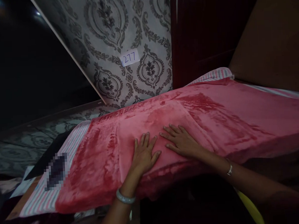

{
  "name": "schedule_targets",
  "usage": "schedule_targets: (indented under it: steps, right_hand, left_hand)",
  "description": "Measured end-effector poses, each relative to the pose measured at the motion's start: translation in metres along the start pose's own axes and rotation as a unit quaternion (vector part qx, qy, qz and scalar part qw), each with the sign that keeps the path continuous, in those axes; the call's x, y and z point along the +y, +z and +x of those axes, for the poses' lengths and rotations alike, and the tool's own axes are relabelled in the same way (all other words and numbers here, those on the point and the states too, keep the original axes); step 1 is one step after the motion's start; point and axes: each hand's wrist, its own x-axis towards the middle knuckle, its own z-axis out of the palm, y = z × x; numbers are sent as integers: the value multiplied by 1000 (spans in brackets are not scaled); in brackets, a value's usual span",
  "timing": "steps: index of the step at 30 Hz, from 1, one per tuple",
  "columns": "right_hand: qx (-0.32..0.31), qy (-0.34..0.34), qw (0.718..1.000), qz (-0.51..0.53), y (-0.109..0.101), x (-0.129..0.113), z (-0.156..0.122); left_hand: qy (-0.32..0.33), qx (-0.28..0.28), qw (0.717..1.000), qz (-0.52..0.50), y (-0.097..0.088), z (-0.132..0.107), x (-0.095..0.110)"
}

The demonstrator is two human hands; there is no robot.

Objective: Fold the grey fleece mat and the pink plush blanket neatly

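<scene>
**Pressing Flat: Two Open Hands on a Pink Blanket**

Pressing down with spread fingers, the left hand [143,154] and the right hand [180,141] lay palm-down and side by side on a plush pink blanket [214,119], gripping nothing. A pale bangle [125,198] circled the left wrist and a thin bracelet [230,169] the right.

Beyond the blanket's far edge stood a wall panel with grey damask patterning [116,34], bearing a small paper label marked 277 [129,57]. Beside that panel rose dark red-brown woodwork [200,30]. A striped sheet [44,192] showed under the blanket at its left end and again at its far right corner.

Streaked light and dark where its pile had been brushed, the blanket covered a raised surface, with a folded layer under the hands and its near edge hanging over the front.

Open blanket stretched away to the right of the hands; to the left, the fabric ended short of the striped sheet's edge. Below the near edge all was dark.
</scene>
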Motion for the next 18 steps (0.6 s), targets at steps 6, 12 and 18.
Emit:
schedule_targets:
  steps: [6, 12, 18]
  right_hand:
    - [-12, -4, 1000, 8, -3, 11, 1]
    - [0, 74, 997, -6, -6, 62, -29]
    - [31, 115, 992, 29, 4, 82, -45]
  left_hand:
    - [3, -17, 1000, 6, -13, -4, -9]
    - [-84, 40, 995, 20, -9, -35, -57]
    - [-62, 135, 986, -77, 18, -51, -94]
